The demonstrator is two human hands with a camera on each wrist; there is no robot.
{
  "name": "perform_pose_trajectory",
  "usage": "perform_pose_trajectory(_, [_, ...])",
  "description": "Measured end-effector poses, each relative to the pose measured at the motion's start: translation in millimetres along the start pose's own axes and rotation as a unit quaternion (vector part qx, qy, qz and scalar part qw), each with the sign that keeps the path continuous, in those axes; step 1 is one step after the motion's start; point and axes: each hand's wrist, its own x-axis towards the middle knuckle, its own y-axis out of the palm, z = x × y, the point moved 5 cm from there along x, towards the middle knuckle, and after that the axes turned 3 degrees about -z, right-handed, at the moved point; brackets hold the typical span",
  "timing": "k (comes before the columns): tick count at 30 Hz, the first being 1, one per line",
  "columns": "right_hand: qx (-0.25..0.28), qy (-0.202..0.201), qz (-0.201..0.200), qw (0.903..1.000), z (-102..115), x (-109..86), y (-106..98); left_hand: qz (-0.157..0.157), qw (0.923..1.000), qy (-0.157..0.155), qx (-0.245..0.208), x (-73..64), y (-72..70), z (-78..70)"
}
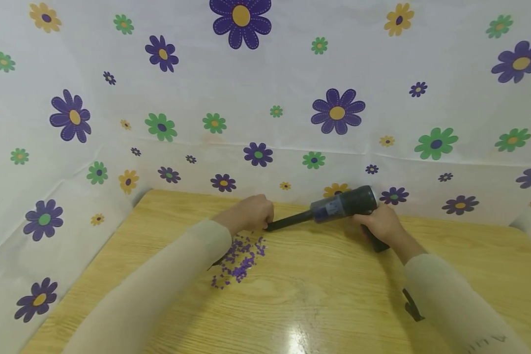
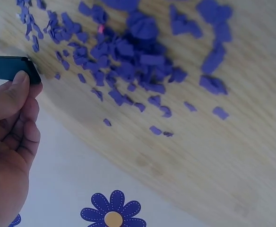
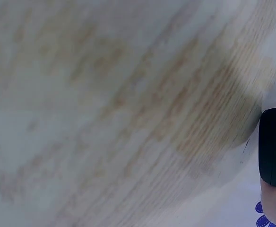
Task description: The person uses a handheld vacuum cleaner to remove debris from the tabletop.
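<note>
A black handheld vacuum cleaner (image 1: 356, 200) with a clear dust cup lies slanted above the wooden table in the head view. My right hand (image 1: 382, 226) grips its handle, whose dark end (image 3: 273, 146) shows at the edge of the right wrist view. From the cup a narrow black nozzle (image 1: 292, 221) points left and down. My left hand (image 1: 253, 212) pinches the tip of that nozzle (image 2: 10, 68) between thumb and fingers. Small purple paper scraps (image 1: 241, 268) lie scattered just nearer than the tip, densest in one heap (image 2: 128, 61) in the left wrist view.
The wood-grain table (image 1: 318, 285) reaches back to a white flower-printed sheet (image 1: 283, 73), which rises behind it and along the left side. Dark straps show under both forearms. Among the purple scraps is a tiny pink bit (image 2: 100, 29).
</note>
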Motion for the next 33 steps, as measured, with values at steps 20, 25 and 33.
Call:
perform_pose_trajectory(20, [0.015, 0.002, 0.014, 0.9998, 1.0, -17.1, 2.5, -0.001, 0.9992, 0.026, -0.031, -22.2, 1.8, -13.7])
perform_pose_trajectory(25, [0.028, -0.018, 0.025, 0.9991, 3.4, -21.8, 4.9, -0.009, 0.9986, 0.039, -0.036, -29.1, 2.9, -17.1])
perform_pose_trajectory(33, [0.043, -0.032, 0.027, 0.9982, 6.2, -28.6, 6.5, -0.017, 0.9978, 0.052, -0.036, -34.2, 5.5, -20.2])
